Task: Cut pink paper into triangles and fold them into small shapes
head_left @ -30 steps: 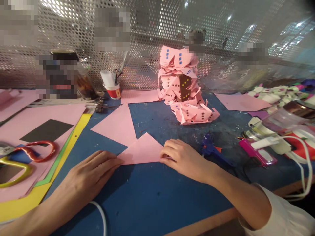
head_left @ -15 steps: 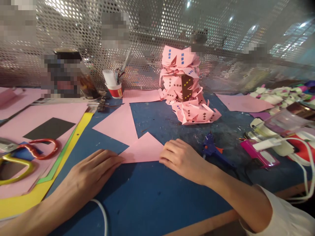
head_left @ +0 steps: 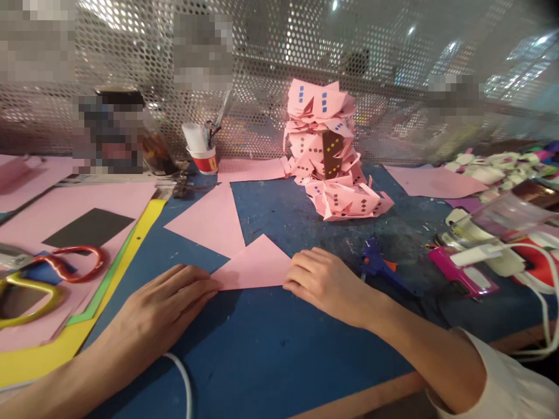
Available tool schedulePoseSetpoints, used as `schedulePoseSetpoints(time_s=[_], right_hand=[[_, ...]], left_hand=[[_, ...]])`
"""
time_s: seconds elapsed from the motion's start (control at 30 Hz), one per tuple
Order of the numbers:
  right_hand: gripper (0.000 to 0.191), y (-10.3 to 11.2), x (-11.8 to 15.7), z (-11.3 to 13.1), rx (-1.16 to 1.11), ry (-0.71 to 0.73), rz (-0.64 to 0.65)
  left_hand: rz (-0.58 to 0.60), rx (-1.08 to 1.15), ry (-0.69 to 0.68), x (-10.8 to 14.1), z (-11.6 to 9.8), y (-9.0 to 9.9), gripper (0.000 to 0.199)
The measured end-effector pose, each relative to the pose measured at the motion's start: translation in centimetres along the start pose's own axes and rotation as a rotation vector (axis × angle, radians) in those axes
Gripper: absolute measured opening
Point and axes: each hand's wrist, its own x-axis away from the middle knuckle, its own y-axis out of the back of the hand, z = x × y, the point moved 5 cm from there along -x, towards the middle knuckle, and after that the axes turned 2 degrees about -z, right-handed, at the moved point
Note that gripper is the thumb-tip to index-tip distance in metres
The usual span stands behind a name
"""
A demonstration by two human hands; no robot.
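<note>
Head view: my left hand and right hand pinch the near pink triangle by its corners; I should press evenly.

A craft workshop: flecked worktop, scissors left of the left hand, glue gun right of the right hand, paper between the two
</note>
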Motion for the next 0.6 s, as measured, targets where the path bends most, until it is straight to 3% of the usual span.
schedulePoseSetpoints(time_s=[0.23,0.6], right_hand=[[0.019,-0.11,0.08,0.05,-0.005,-0.005,0.018],[0.017,-0.10,0.12,-0.04,-0.069,-0.046,0.040]], left_hand=[[0.058,0.002,0.029,0.32,0.29,-0.40,0.020],[0.041,0.007,0.019,0.19,0.25,-0.25,0.018]])
